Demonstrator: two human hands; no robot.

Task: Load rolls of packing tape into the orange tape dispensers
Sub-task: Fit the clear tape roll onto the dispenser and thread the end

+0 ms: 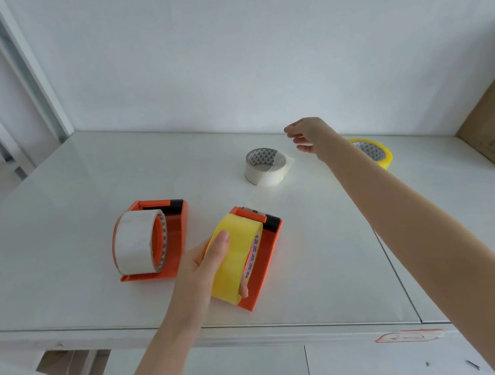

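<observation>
2 orange dispensers sit side by side near the front of the white counter [62, 203]. The left dispenser [175, 241] carries a white roll [136, 245] standing on edge on its hub, with the black cutter end pointing away from the person. The right dispenser [266, 263] is angled slightly and holds a yellow roll [235, 263], also on edge.

The left hand [204, 260] is wrapped around that yellow roll: the thumb lies across the top of the tape and a fingertip shows at the roll's lower right edge, beside the printed core.

The right hand [307, 135] is stretched far out over the back of the counter, fingers loosely curled and parted, holding nothing. It hovers above and just right of a loose white roll [265, 166] that lies flat, with a short tail of tape peeling off to the right. A loose yellow roll [378, 153] also lies flat farther right, partly hidden behind the right forearm.

A cardboard box [492, 124] stands at the counter's far right edge against the wall.
</observation>
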